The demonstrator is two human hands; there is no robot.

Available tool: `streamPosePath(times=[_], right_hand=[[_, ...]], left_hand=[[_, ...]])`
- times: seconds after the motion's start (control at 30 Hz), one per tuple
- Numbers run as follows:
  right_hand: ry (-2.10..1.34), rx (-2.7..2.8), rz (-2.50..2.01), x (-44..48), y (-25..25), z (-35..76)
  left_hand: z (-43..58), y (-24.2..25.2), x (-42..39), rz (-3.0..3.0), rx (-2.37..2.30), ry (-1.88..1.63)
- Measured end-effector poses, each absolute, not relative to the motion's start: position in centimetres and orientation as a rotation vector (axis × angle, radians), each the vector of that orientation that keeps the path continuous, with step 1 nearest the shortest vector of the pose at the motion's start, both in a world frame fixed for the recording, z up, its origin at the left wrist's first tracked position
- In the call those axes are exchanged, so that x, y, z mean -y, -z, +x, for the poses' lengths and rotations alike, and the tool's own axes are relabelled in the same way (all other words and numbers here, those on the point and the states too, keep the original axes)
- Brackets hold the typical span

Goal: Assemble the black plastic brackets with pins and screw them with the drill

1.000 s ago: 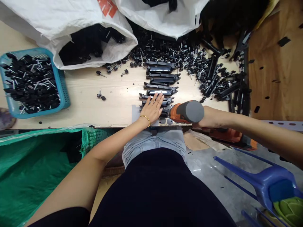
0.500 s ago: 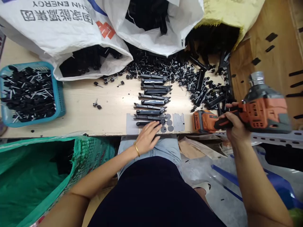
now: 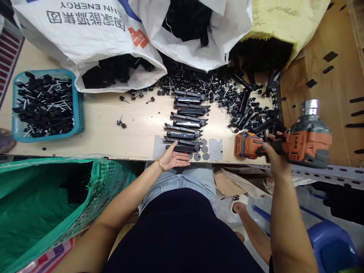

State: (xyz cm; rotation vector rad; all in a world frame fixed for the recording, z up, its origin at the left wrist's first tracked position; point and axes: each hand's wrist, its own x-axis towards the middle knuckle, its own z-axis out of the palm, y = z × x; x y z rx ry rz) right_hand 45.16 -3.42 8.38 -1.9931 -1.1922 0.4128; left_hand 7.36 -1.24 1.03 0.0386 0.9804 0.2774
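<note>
My right hand (image 3: 277, 155) is wrapped round the handle of an orange and black cordless power tool (image 3: 308, 142) with a round metal nose and a 20V battery. The tool lies on its side at the right of the table. At the front edge, my left hand (image 3: 175, 157) is turned palm up, fingers stretched out, holding nothing. Its thumb is by the nearest of several long black plastic clamp-like parts (image 3: 186, 124), stacked in a row running away from me. Beneath the near end is a grey sheet (image 3: 158, 148) with several grey discs (image 3: 205, 149).
Small black-headed metal pins fill a blue basket (image 3: 79, 119) at left and heap (image 3: 199, 81) behind the row. White sacks (image 3: 113, 38) and a yellow sack (image 3: 287, 19) of black parts stand at the back. A green sack (image 3: 40, 212) hangs open at lower left.
My left hand has turned from palm down on the nearest black part to palm up at the table edge. The power tool has shifted left and down a little.
</note>
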Motion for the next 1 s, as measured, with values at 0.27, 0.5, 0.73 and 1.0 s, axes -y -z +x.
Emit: streamPosePath(times=[0.27,0.5,0.73,1.0], right_hand=[[-1.085,2.056,-1.993,2.9,-11.2,38.7],[-0.244,2.573,-1.705,-16.8,-5.6,25.5],[-0.267,2.833,-1.501,-20.9,-6.3,26.7],[-1.436,2.304,-1.669,-21.0,-6.5,28.5]], left_hand=[[8.3,-0.9,2.6,0.087,-0.952,-0.477],[10.2,-2.6,1.2,-0.023,-0.849,-0.621],[10.5,-3.0,-0.1,-0.125,-0.833,-0.707],[9.4,-3.5,-1.9,0.125,-1.068,-0.627]])
